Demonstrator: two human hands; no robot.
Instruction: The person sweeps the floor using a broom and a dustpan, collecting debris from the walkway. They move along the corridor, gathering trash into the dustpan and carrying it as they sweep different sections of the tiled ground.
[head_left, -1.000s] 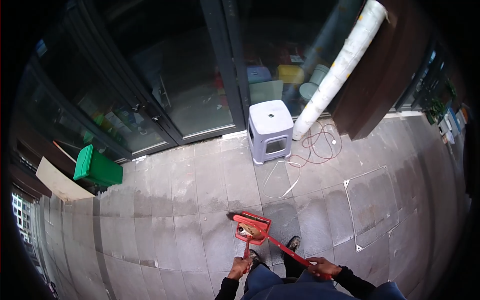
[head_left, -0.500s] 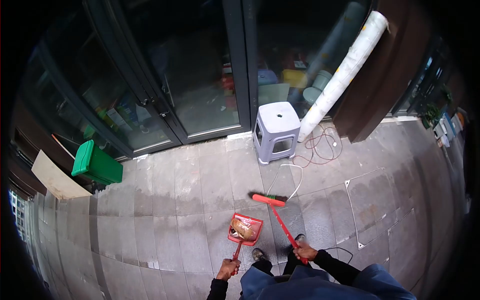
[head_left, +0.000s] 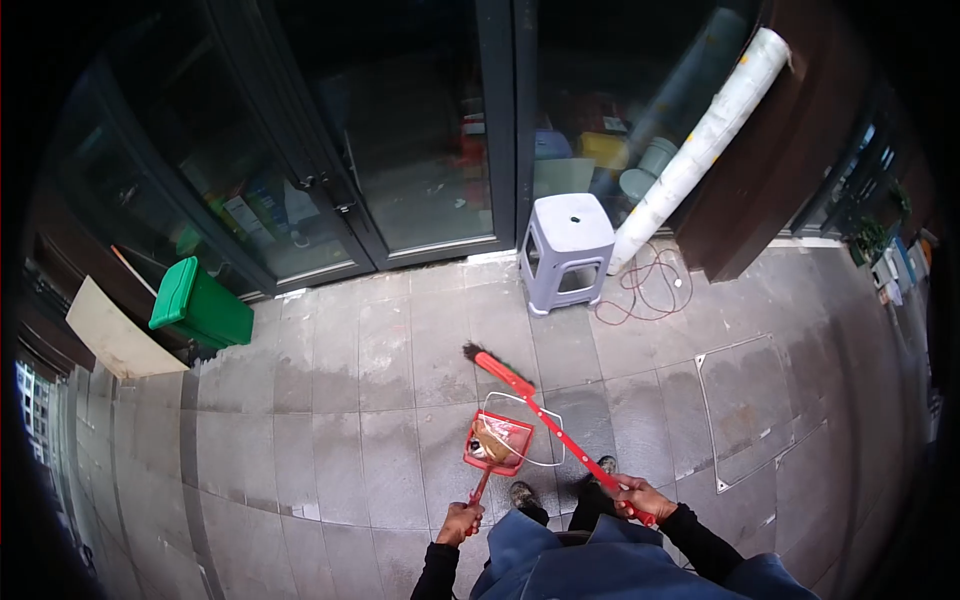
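The left hand [head_left: 461,521] is clenching the handle of a red dustpan [head_left: 498,443], which is hanging just above the paving with brownish debris lying inside. The right hand [head_left: 638,497] is gripping the red handle of a broom [head_left: 540,412]; its head is pointing up and left, beyond the dustpan's far edge. A white cable loop [head_left: 545,440] is lying under both tools. Open grey paving [head_left: 330,420] is extending to the left and right of the person. Ahead, a grey stool [head_left: 568,250] is standing against the glass doors [head_left: 400,150], beside a leaning white roll [head_left: 700,140]. A green bin [head_left: 200,308] is sitting at the left edge.
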